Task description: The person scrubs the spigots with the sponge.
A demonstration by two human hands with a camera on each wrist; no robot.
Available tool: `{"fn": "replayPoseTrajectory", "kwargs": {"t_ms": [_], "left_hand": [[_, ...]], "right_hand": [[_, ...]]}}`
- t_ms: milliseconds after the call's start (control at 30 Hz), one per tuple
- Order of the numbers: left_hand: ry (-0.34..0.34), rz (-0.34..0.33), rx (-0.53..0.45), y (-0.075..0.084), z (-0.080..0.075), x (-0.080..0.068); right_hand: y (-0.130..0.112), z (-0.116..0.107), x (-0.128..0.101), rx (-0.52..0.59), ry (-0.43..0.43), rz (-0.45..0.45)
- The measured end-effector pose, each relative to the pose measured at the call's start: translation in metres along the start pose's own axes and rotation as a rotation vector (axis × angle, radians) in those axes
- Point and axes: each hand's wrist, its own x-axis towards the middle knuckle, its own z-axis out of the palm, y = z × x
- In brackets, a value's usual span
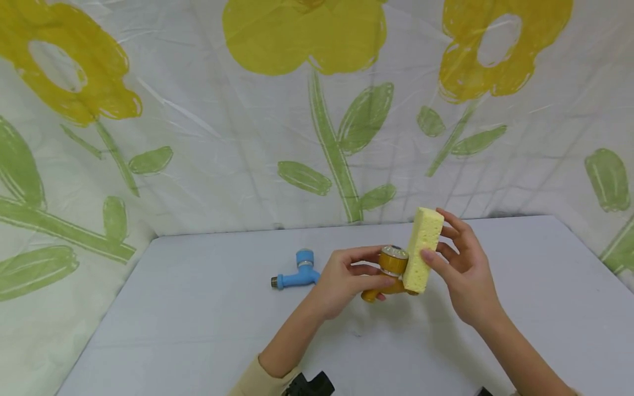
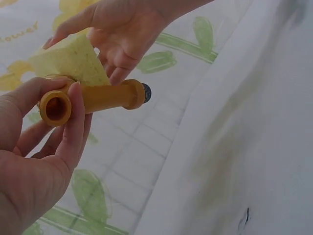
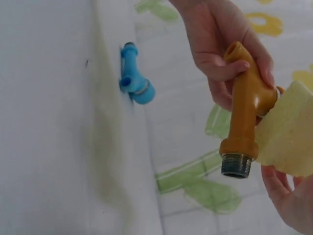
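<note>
My left hand [image 1: 346,280] grips an orange plastic tap [image 1: 391,269] above the table, fingers and thumb curled round its body [image 2: 98,98]. The tap's threaded end [image 3: 236,165] points away from the palm. My right hand [image 1: 460,269] holds a yellow sponge [image 1: 422,248] upright, pinched between thumb and fingers, its face pressed against the tap's top [image 3: 288,132]. A blue plastic tap [image 1: 297,272] lies on the table to the left of my left hand, untouched [image 3: 134,78].
A pale grey table [image 1: 198,330] stretches in front of me. A white sheet printed with yellow flowers and green stems [image 1: 317,110] hangs behind and round the sides. Dark gear [image 1: 309,385] shows at the bottom edge.
</note>
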Motion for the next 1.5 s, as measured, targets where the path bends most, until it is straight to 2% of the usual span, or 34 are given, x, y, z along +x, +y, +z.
{"fn": "replayPoseTrajectory", "kwargs": {"t_ms": [167, 267, 400, 533, 700, 867, 1067, 1200, 1367, 1500], "left_hand": [[-0.015, 0.001, -0.013, 0.002, -0.001, -0.001], [-0.005, 0.017, 0.003, 0.0, -0.003, 0.0], [-0.002, 0.043, 0.011, -0.001, -0.005, 0.001], [-0.061, 0.051, 0.019, -0.001, -0.008, 0.0], [-0.107, 0.072, 0.071, 0.001, -0.01, 0.0], [-0.076, 0.14, 0.048, 0.002, -0.012, 0.001], [-0.029, 0.137, 0.05, 0.001, -0.014, 0.002], [0.025, 0.17, 0.057, 0.0, -0.013, 0.004], [0.047, 0.205, -0.048, 0.001, -0.013, 0.004], [0.061, 0.19, -0.154, 0.002, -0.013, 0.003]], "right_hand": [[0.004, -0.005, 0.003, 0.017, 0.003, 0.018], [0.005, -0.004, 0.002, 0.056, -0.001, 0.04], [0.006, -0.004, 0.001, 0.102, -0.024, 0.028], [0.007, -0.006, 0.002, 0.125, -0.004, 0.031], [0.006, -0.008, 0.004, 0.095, 0.023, 0.122], [0.005, -0.008, 0.007, 0.123, -0.007, 0.181], [0.007, -0.008, 0.008, 0.204, -0.025, 0.189], [0.007, -0.009, 0.009, 0.204, -0.042, 0.228], [0.006, -0.013, 0.011, 0.189, -0.122, 0.307], [0.006, -0.019, 0.011, 0.214, -0.231, 0.39]]}}
